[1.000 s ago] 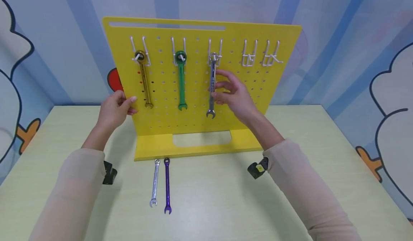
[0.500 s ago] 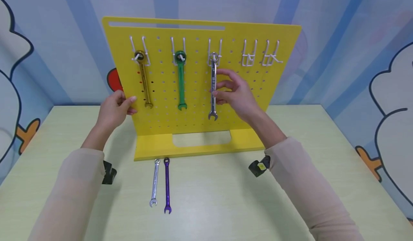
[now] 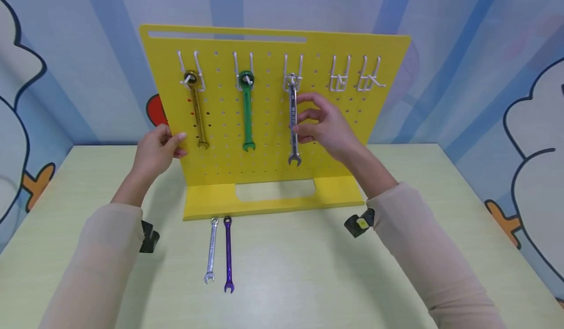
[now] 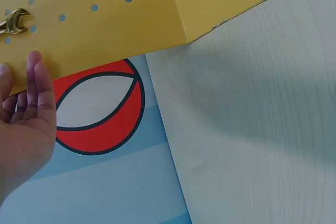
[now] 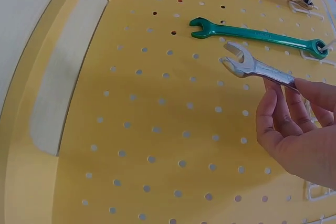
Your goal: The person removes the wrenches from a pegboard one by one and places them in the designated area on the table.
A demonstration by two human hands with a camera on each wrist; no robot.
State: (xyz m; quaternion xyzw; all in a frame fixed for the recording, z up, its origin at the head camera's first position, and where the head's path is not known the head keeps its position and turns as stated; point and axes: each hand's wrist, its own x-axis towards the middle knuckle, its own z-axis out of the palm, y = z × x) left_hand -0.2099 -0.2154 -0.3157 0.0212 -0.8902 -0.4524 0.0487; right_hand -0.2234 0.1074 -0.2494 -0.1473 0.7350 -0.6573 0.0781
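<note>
The right hand (image 3: 328, 126) pinches a silver wrench (image 3: 293, 116) by the shank, thumb in front and fingers around the far side. The wrench hangs nearly upright in front of the yellow board (image 3: 220, 158), its open end down and its ring end up at the third hook (image 3: 301, 67) from the left; whether the prong passes through the ring is too small to tell. The left hand (image 3: 154, 150) grips the left edge of the board, with the thumb on the front face. To the left of the silver wrench, a green wrench (image 3: 247, 116) hangs by its ring on the second hook, and farther left a gold wrench (image 3: 198, 113) hangs the same way on the first, near the left hand. To the right of the silver wrench, two more white hooks (image 3: 339, 80) sit close together with nothing on them. The board stands on the pale table (image 3: 282, 280). Just on the near side of its base, left of centre, a smaller silver wrench (image 3: 212, 250) and a purple wrench (image 3: 228, 255) lie side by side, apart, ring ends far and open ends near, the purple one on the right. Pale sleeves (image 3: 423, 250) cover both forearms, with a small black device (image 3: 150, 238) at each cuff. On the far side rises a blue striped wall (image 3: 282, 1) with cartoon drawings.
</note>
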